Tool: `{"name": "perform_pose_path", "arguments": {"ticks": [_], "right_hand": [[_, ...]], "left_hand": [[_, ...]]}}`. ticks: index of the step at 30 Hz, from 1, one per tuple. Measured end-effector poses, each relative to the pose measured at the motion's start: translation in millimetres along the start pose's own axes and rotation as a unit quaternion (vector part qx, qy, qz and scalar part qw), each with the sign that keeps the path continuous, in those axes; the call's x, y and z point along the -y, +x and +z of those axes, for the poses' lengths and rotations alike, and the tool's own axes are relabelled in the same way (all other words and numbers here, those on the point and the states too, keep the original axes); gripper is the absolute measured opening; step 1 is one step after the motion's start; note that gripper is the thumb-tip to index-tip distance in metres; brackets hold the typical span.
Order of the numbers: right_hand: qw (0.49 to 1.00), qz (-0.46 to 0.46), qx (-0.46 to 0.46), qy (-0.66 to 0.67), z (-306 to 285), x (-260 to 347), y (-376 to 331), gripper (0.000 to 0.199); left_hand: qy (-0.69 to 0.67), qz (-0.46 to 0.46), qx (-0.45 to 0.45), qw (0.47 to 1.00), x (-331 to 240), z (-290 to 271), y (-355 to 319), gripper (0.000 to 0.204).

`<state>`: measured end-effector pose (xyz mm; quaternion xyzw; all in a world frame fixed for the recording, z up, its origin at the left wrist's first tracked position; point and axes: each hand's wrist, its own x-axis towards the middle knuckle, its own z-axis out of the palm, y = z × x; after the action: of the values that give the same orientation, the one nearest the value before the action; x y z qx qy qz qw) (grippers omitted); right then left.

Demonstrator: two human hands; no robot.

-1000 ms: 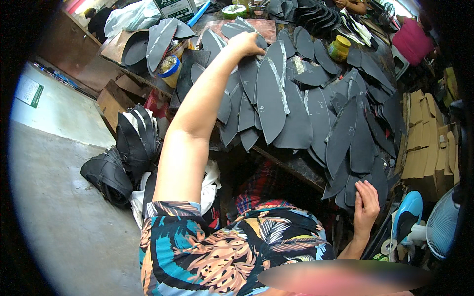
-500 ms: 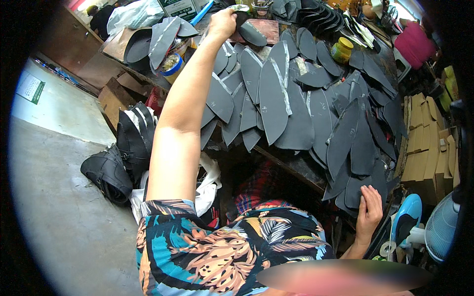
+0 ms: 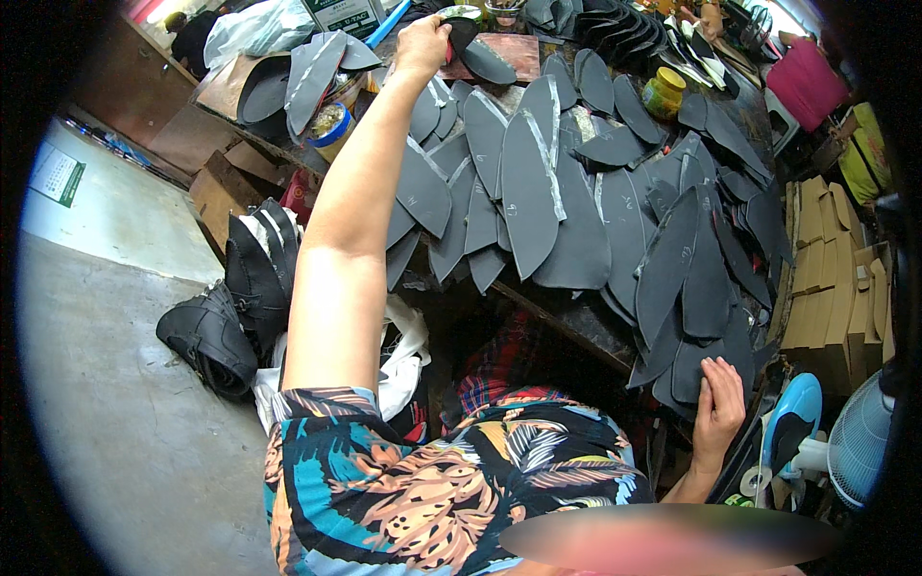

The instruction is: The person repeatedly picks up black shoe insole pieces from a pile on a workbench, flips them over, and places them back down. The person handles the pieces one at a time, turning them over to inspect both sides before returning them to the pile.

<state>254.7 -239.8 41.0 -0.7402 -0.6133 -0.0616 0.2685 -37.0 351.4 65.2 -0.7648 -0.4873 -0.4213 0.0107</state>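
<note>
Daylight is falling evenly across the scene, brightest on the pale concrete floor (image 3: 106, 384) at left and washing out toward the upper right corner, while the grey sole pieces (image 3: 538, 192) on the bench are giving off a dull sheen along their edges. Deep shadow is sitting under the bench front. Fisheye distortion is bending straight lines toward the rim, a black vignette is ringing the frame, and a smeared blurred patch is covering the lower edge.

Left hand (image 3: 424, 43) hides pt of dark piece (image 3: 461, 34).
</note>
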Motion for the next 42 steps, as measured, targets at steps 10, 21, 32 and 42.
{"name": "perform_pose_path", "arguments": {"ticks": [10,21,32,42], "right_hand": [[1.0,-0.007,-0.006,0.003,2,1,-1,0.022],[1.0,0.0,-0.019,0.022,8,-7,-4,0.023],[0.999,0.001,-0.038,0.029,6,-12,-9,0.023],[0.998,-0.001,-0.045,0.043,10,-10,-4,0.023]], "left_hand": [[-0.074,0.151,0.181,0.969,-5,29,-13,0.041],[-0.211,0.106,0.157,0.959,-118,-108,-137,0.033],[-0.1,-0.05,0.157,0.981,-147,-155,-241,0.033],[-0.373,-0.25,0.218,0.867,-175,-127,-272,0.08]]}}
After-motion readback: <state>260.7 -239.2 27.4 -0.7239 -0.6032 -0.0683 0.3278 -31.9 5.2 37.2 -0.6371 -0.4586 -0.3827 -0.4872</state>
